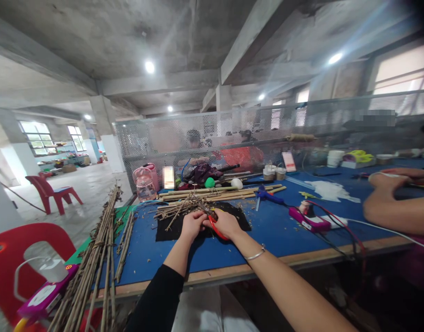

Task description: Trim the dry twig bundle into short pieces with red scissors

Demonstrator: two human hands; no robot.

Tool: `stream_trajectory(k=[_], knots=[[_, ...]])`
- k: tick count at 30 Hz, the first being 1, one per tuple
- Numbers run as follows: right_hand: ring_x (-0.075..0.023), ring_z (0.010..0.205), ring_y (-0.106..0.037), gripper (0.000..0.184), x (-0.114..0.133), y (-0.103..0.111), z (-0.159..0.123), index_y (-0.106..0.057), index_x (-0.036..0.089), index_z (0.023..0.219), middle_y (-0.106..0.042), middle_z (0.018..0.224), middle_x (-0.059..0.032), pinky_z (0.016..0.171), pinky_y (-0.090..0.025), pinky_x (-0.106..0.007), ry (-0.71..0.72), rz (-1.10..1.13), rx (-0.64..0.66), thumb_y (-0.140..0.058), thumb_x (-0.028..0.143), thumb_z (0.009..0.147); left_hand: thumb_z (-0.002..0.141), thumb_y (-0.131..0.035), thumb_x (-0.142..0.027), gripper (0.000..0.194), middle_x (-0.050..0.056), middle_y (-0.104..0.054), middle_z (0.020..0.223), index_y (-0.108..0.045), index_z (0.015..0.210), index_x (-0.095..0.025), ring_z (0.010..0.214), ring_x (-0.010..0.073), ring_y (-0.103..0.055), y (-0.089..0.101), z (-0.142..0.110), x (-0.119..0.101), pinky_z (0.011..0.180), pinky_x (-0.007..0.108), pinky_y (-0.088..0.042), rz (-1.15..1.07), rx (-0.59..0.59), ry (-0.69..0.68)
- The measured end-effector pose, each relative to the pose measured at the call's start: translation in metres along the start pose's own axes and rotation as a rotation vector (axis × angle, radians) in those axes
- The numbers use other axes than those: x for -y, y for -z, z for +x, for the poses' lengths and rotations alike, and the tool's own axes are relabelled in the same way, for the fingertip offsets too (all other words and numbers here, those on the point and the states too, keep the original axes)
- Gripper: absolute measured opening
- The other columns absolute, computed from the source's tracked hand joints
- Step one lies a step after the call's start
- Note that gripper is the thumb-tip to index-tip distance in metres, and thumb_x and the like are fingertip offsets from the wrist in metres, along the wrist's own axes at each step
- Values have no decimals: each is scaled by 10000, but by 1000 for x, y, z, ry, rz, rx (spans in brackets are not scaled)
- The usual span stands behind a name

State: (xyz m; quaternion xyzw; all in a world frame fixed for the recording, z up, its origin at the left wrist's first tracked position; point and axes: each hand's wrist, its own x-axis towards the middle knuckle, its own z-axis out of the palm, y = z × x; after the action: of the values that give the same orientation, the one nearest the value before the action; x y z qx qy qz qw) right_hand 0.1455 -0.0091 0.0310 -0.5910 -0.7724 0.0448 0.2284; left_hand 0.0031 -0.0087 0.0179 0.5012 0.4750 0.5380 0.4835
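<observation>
Head view: blue tabletop point(274, 240) beneath concrete ceiling point(177, 27); right grip point(226, 224) holds red-handled cutters point(216, 230), left grip point(192, 224) unclear.

Scissors point(217, 229) partly hidden by right hand point(228, 224), stick bundle point(94, 258) cut off below, near red chair point(6, 265) at left

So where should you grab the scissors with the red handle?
Probably by the red handle, coming from the near edge of the table: its curved part sticks out towards the person, while the metal blades point away, towards the thin sticks.
</observation>
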Motion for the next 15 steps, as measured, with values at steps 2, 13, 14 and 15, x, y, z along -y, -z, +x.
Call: stream_trajectory(k=[2, 13, 14, 15], knots=[[-225, 818, -611, 516, 1, 2, 0, -564, 226, 906, -653, 868, -47, 630, -396, -267, -9, -3, 8, -455, 676, 679, 607, -691, -322, 308, 15, -595, 577, -684, 836, -116, 413, 46, -438, 0, 0, 0, 393, 171, -383, 11, -14, 0], [-239, 828, -608, 551, 3, 4, 0, -563, 221, 908, -651, 889, -64, 654, -403, -291, -2, -74, 10, -444, 699, 662, 579, -702, -359, 300, 7, -586, 575, -638, 744, -116, 412, 45, -443, 2, -1, -2, 364, 150, -341, 20, -72, -26], [-238, 835, -606, 555, 3, 3, 0, -556, 218, 919, -649, 900, -64, 658, -402, -292, 7, -72, 5, -449, 697, 660, 573, -706, -357, 299, 4, -581, 565, -632, 734, -116, 407, 44, -439, 2, -1, -2, 361, 150, -336, 18, -79, -26], [-236, 843, -603, 559, 3, 2, 0, -551, 213, 928, -646, 909, -65, 662, -402, -291, 15, -68, 1, -454, 694, 659, 566, -711, -353, 298, 1, -577, 560, -626, 726, -116, 405, 45, -437, 2, -1, -2, 358, 151, -333, 19, -89, -26]])
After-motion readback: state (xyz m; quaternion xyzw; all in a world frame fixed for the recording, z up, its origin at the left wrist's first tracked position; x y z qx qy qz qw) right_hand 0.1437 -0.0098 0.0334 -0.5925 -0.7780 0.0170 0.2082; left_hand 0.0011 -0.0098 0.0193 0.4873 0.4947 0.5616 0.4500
